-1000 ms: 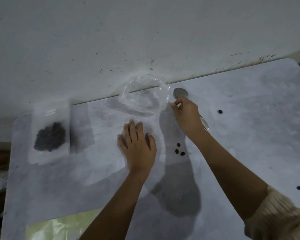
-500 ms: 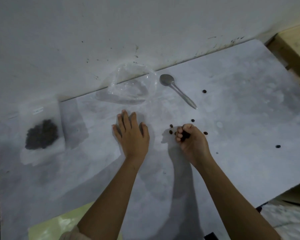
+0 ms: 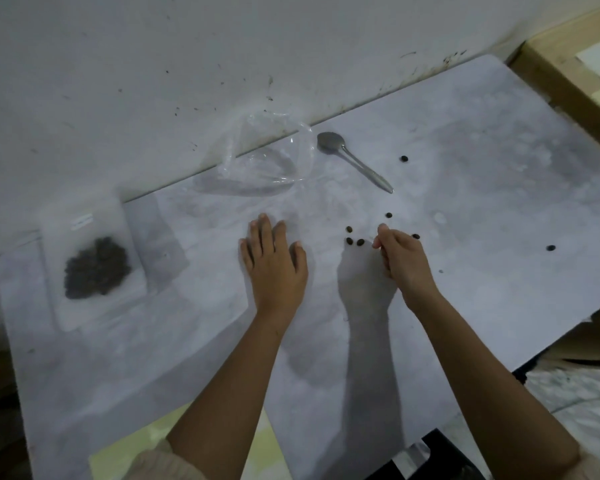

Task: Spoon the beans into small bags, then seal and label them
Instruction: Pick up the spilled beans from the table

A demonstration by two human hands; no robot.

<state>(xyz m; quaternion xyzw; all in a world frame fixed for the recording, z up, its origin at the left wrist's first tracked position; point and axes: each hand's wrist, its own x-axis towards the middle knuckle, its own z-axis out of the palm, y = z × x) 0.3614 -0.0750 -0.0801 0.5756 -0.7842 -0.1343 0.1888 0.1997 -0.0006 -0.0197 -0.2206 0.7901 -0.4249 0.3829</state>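
Since a second ago the right hand (image 3: 400, 258) has left the grey metal spoon (image 3: 352, 161) and drawn back toward us, while the left hand (image 3: 274, 261) has kept its place. We now see the right hand low over the pale grey marbled tabletop (image 3: 482, 209). Its fingers are curled, and the thumb and forefinger tips are drawn together at the edge of a scatter of small dark loose beans (image 3: 355, 241). Whether a bean is pinched between those tips we cannot tell.

We read this as gathering spilled beans by hand, since they lie too thinly spread for a spoon to help. That would explain why the spoon rests unused, bowl toward the wall, just beside the crumpled clear plastic bag (image 3: 260, 157), whose mouth gapes open. The left hand lies flat with its fingers straight and its palm on the tabletop, holding nothing. We judge that it simply steadies us.

Three beans sit just left of the right fingertips, one a little beyond them, and one beside the knuckles on the right. Two more lie well apart, farther right. The open bag is beyond the left hand, near the wall. At far left a small frosted bag (image 3: 94, 265) holding a dark heap of beans lies flat, with a pale strip above the heap.
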